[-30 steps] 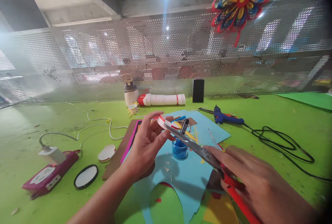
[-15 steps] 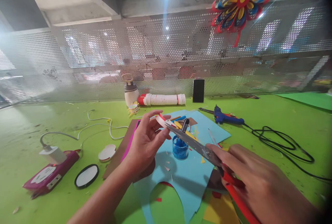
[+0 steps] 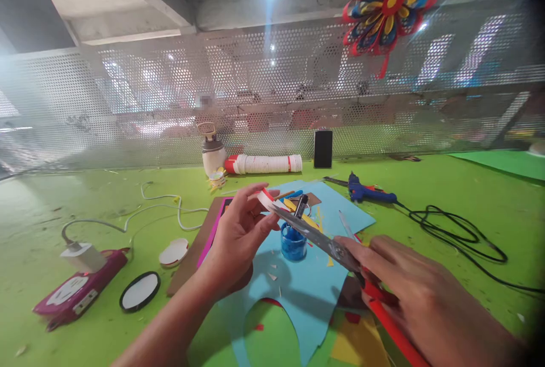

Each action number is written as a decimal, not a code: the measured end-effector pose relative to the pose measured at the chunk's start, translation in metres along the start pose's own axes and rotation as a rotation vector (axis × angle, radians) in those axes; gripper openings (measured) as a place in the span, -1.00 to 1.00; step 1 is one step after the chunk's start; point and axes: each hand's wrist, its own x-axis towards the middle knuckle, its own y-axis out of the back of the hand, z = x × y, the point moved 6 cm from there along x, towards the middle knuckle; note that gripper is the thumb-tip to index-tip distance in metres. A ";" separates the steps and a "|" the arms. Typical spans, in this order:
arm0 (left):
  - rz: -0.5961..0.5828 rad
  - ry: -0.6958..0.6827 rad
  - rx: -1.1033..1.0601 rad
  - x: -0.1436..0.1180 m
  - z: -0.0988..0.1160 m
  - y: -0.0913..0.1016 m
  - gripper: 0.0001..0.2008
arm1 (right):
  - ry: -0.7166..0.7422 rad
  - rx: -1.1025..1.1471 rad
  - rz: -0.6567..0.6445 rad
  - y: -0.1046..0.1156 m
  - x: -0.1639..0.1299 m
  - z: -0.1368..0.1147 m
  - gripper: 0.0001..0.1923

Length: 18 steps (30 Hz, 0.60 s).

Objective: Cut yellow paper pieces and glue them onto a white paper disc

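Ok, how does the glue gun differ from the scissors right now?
The glue gun is blue and lies untouched on the green table, a black cord trailing from it. The scissors have red handles, are gripped in the right hand, and their blades meet a paper strip held by the left hand.

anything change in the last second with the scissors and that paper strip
Barely. The left hand keeps pinching the white paper strip with red edge, and the right hand keeps the red-handled scissors with blades at that strip. Nothing was taken up or let go; the blue glue pot stayed put.
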 end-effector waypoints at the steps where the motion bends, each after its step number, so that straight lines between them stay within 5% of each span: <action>1: -0.011 -0.003 -0.005 0.000 0.000 -0.001 -0.68 | 0.002 0.004 -0.003 0.000 0.000 0.000 -0.52; 18: 0.040 0.064 -0.017 -0.001 -0.004 0.001 -0.66 | 0.008 -0.010 -0.003 0.003 -0.002 -0.002 -0.51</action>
